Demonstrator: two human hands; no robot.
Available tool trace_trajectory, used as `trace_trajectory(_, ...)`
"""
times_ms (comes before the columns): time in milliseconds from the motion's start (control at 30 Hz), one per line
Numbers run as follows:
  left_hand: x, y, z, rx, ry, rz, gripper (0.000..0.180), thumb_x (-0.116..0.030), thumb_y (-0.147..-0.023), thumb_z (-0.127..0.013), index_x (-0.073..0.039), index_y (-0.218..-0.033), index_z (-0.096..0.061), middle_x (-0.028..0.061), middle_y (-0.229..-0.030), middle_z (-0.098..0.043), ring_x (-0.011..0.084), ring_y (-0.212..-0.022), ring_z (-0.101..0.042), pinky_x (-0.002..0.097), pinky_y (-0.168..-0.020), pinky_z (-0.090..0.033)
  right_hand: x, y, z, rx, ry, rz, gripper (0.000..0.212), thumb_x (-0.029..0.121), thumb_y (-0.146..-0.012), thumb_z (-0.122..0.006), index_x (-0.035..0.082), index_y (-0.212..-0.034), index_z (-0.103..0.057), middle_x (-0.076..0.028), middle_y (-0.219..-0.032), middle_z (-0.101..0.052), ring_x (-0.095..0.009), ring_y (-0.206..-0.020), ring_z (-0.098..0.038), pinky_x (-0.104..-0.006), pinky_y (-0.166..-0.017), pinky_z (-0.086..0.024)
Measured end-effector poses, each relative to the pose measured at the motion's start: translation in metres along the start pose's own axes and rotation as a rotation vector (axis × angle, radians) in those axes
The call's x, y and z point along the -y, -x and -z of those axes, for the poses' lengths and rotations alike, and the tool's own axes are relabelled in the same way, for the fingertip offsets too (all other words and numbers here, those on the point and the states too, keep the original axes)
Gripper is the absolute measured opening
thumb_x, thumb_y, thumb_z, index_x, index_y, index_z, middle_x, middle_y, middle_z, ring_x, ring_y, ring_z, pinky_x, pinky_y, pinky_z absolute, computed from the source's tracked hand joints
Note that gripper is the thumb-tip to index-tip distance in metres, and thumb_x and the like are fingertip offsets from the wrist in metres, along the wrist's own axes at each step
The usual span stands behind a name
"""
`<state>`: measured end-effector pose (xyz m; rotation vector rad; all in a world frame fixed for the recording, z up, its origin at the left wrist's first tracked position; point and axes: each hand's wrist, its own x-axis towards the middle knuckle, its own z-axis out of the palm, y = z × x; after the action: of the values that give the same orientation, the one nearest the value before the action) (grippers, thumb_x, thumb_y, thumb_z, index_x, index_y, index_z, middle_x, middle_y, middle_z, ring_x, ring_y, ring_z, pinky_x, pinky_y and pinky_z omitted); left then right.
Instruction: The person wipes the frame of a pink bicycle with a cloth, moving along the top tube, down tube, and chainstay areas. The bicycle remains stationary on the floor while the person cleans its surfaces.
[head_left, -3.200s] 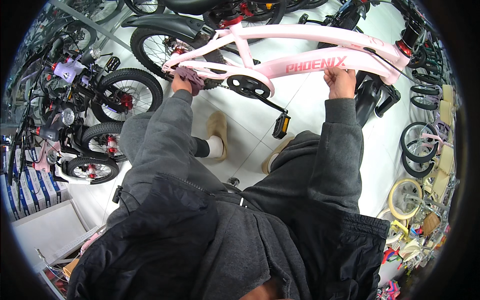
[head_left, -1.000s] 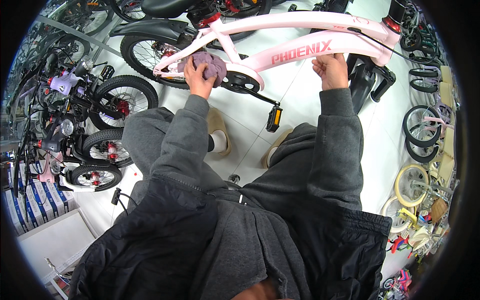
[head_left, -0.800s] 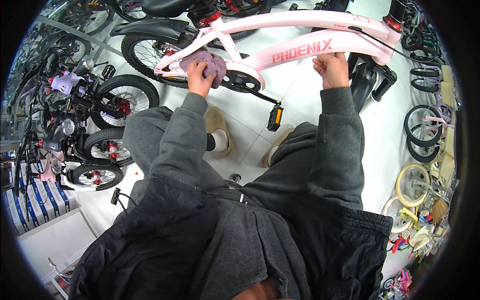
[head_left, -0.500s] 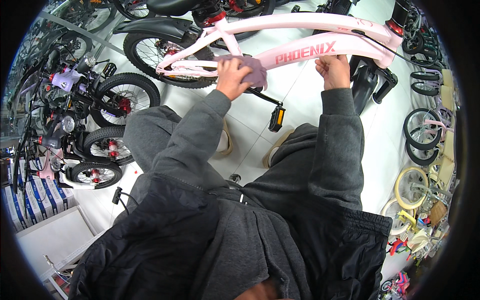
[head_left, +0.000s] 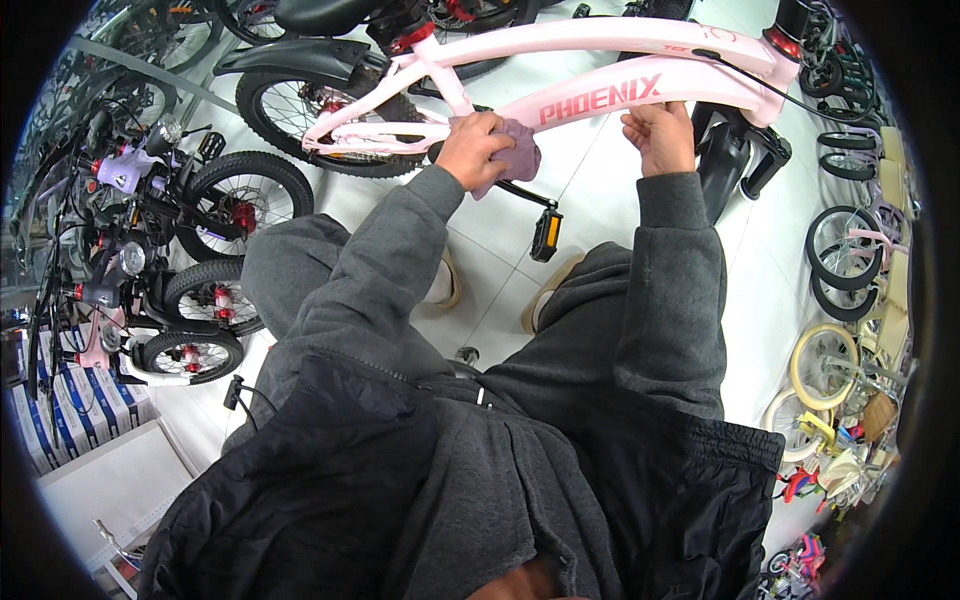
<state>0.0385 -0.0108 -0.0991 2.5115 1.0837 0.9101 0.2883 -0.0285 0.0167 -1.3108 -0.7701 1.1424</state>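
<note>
A pink bicycle frame point(head_left: 600, 92) with red lettering lies across the top of the head view. My left hand point(head_left: 474, 150) is closed on a purple cloth point(head_left: 516, 152), which is bunched over the frame's lower joint by the crank. Below it hangs a black pedal point(head_left: 546, 234) with an orange reflector. Farther right, my right hand point(head_left: 660, 138) is at the lower edge of the frame's thick tube. Its fingers are curled inward, and whatever they may hold is hidden.
Small bicycles with black tyres point(head_left: 245, 205) crowd the left side, above blue-and-white boxes point(head_left: 85, 405). More wheels line the right, including a cream-tyred wheel point(head_left: 824, 366). The pink bicycle's black front fender point(head_left: 722, 165) stands right of my right hand. White tiled floor point(head_left: 480, 270) lies below.
My left hand and the cloth have shifted slightly right along the frame. My right hand stays by the tube, its fingers a little more curled. The whole view has shifted slightly.
</note>
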Motion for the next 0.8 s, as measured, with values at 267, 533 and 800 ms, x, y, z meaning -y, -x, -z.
trace_trajectory(267, 0.022, 0.013, 0.057, -0.61, 0.622, 0.361, 0.024, -0.001, -0.066, -0.071, 0.0, -0.088, -0.06, 0.0077, -0.099, -0.055, 0.0167, -0.089, -0.054, 0.0277, -0.077, -0.045, 0.0, -0.001, 0.001, -0.024, 0.01, -0.023, 0.034, 0.0, -0.077, -0.052, 0.006, -0.109, -0.046, -0.004, -0.084, -0.057, -0.014, -0.068, -0.056, -0.0256, -0.063, -0.047)
trace_trajectory(533, 0.043, 0.039, 0.044, -0.325, -0.03, 0.411, 0.037, -0.007, -0.059, -0.074, -0.006, -0.092, -0.057, 0.0177, -0.113, -0.047, 0.0345, -0.105, -0.043, 0.0406, -0.091, -0.037, -0.002, -0.003, -0.004, -0.042, 0.003, -0.008, 0.032, 0.0, -0.077, -0.052, 0.005, -0.108, -0.046, -0.005, -0.084, -0.056, -0.015, -0.068, -0.057, -0.0254, -0.062, -0.047)
trace_trajectory(800, 0.027, 0.041, 0.019, -0.297, 0.043, 0.318, 0.035, -0.008, -0.059, -0.073, -0.005, -0.093, -0.062, 0.017, -0.111, -0.051, 0.0347, -0.1, -0.05, 0.0389, -0.086, -0.041, -0.005, -0.005, -0.004, -0.047, 0.006, 0.014, 0.029, -0.001, -0.077, -0.05, 0.004, -0.105, -0.045, -0.007, -0.084, -0.056, -0.015, -0.067, -0.056, -0.0249, -0.061, -0.048)
